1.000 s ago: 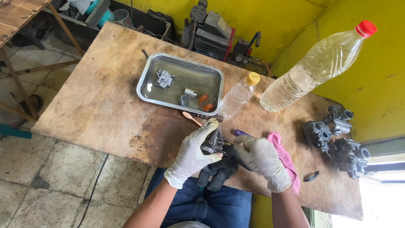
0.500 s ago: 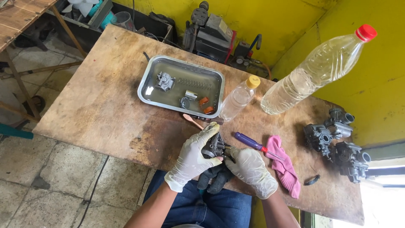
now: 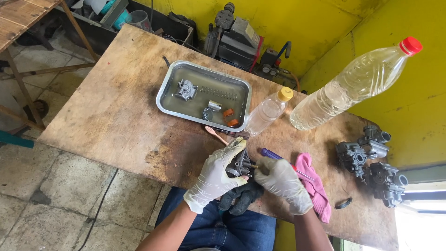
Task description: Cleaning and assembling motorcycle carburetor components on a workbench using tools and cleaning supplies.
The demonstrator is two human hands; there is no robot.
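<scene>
Two gloved hands at the workbench's [image 3: 116, 116] near edge, head view: left hand [image 3: 214, 174] clasps the carburetor body [image 3: 241, 163]. Right hand [image 3: 281, 179], off the purple-handled screwdriver [image 3: 272, 154] it held a second ago, now pinches a brass fitting on the carburetor.

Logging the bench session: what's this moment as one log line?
left hand: holds carburetor | right hand: at carburetor | screwdriver: on table

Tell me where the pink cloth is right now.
In the head view the pink cloth lies on the wooden table, just right of the right hand, with the screwdriver lying across its upper edge.
</scene>
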